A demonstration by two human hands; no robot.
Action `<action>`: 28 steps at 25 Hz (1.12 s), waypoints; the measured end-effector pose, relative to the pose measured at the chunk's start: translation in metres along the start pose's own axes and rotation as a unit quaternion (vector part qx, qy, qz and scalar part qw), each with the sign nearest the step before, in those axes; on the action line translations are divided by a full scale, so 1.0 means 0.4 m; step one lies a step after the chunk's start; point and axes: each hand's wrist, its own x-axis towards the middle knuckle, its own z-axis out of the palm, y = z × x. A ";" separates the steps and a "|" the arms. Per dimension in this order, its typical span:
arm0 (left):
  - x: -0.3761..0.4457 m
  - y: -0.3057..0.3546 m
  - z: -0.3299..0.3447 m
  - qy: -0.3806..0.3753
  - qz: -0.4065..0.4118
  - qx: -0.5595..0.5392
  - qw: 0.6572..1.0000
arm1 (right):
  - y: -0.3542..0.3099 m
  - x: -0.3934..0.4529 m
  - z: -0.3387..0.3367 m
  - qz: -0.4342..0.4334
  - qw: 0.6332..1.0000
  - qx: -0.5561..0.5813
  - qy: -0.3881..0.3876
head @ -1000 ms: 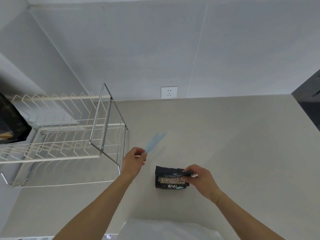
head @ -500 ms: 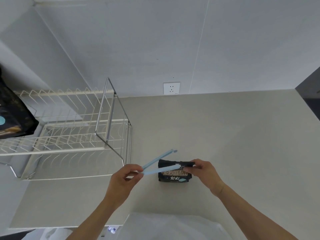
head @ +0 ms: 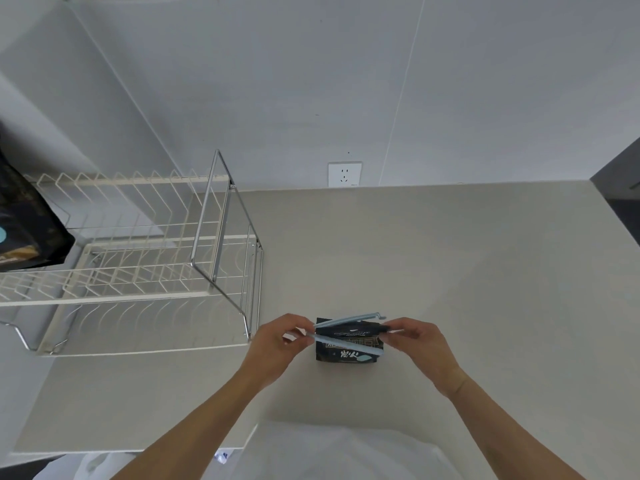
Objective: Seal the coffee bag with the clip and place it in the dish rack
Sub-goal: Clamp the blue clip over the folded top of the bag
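A small black coffee bag (head: 346, 355) with pale lettering stands on the beige counter (head: 450, 271). My right hand (head: 420, 344) pinches its folded top at the right end. My left hand (head: 277, 342) holds the hinge end of a long light-blue clip (head: 349, 319). The clip is spread apart: one arm lies behind the bag's top, the other crosses its front. The white wire dish rack (head: 138, 271) with a chrome frame stands to the left of the bag.
Another black coffee bag (head: 24, 230) sits at the rack's far left end. A white wall socket (head: 344, 173) is on the back wall. The counter's front edge runs just below my forearms; a dark surface borders the counter at the far right.
My left hand has brought the clip rightward from the rack side to the bag, and its two arms now straddle the bag's folded top. My right hand has kept its hold on the bag.
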 end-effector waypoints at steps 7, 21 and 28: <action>-0.003 -0.002 0.020 0.039 -0.042 -0.068 0.996 | 0.006 0.000 0.011 -0.066 0.991 -0.101 0.049; -0.006 0.035 0.046 0.048 -0.035 -0.137 0.989 | -0.011 -0.019 -0.005 -0.150 0.960 -0.213 0.097; 0.004 0.046 0.047 0.019 0.015 -0.047 0.999 | 0.005 -0.008 -0.021 -0.082 0.993 -0.069 0.042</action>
